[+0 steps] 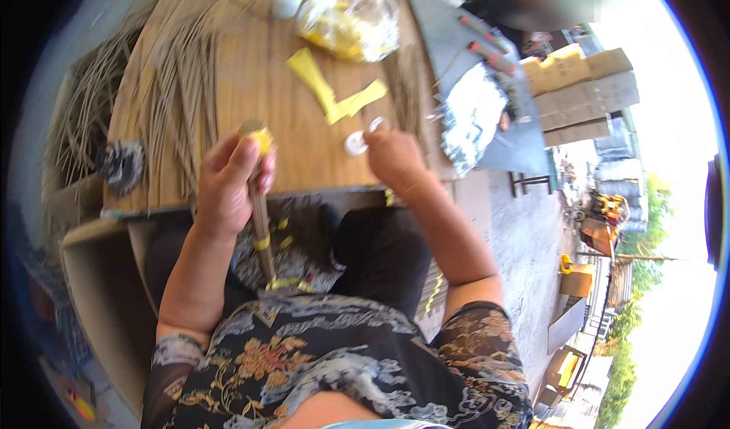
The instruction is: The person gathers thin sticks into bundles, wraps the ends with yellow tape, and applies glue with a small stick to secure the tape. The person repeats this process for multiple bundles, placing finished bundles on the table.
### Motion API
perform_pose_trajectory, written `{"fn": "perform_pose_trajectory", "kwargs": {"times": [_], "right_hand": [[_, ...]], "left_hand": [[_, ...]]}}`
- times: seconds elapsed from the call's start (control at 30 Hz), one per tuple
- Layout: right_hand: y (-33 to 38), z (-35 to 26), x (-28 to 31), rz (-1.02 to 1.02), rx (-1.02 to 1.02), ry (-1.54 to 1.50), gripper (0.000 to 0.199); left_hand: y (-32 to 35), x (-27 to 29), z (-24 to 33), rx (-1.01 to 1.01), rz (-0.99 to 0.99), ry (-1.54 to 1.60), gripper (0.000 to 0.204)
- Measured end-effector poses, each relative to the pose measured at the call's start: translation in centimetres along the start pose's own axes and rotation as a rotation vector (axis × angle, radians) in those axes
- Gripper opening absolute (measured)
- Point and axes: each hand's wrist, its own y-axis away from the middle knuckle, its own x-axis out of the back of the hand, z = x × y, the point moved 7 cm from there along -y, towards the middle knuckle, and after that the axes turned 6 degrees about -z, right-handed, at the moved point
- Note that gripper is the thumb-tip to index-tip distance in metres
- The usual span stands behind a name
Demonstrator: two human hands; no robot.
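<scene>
My left hand is closed around a bundle of thin brown sticks, held upright over the table's near edge. Yellow bands wrap the bundle near its top and lower down. Over the wooden table, my right hand has its fingers pinched at a small white round piece. Another pale round piece shows beside the fingertips; blur hides whether the two are joined. Just beyond lie yellow strips, and past them a clear plastic bag with yellow pieces inside.
Loose brown sticks lie at the left, with more in a box beside the table. A dark round bristly object sits at the near left corner. Crumpled clear plastic lies on a grey side table. Cardboard boxes stand at right.
</scene>
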Motion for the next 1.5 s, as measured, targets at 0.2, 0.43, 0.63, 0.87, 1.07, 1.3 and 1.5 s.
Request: {"fn": "perform_pose_trajectory", "kwargs": {"times": [0.2,0.43,0.63,0.87,1.07,1.3,1.5], "right_hand": [[0.4,0.0,0.6,-0.034,0.077,-0.022,0.013],[0.3,0.5,0.6,0.007,0.052,-0.023,0.015],[1.1,1.5,1.8,0.111,0.024,-0.086,0.014],[2.3,3.3,1.8,0.043,-0.098,-0.366,0.017],[5.4,1.2,-1.7,-0.198,-0.036,-1.156,0.011],[7.8,-0.9,-5.8,-0.318,-0.054,-1.128,0.015],[9.0,0.0,-3.0,-0.257,-0.060,-1.183,0.015]], "left_hand": [[-0.2,-0.8,0.6,-0.022,-0.007,-0.022,0.023],[-0.3,-0.7,0.7,-0.034,-0.049,0.032,0.023],[-0.1,-0.6,1.1,-0.044,-0.029,-0.023,0.032],[-0.3,0.0,0.8,-0.042,-0.035,0.047,0.028],[-0.2,0.7,2.6,-0.118,-0.024,0.021,0.027],[-0.2,1.1,2.8,-0.146,0.068,0.009,0.028],[-0.1,-0.2,3.2,-0.151,0.046,-0.009,0.031]]}}
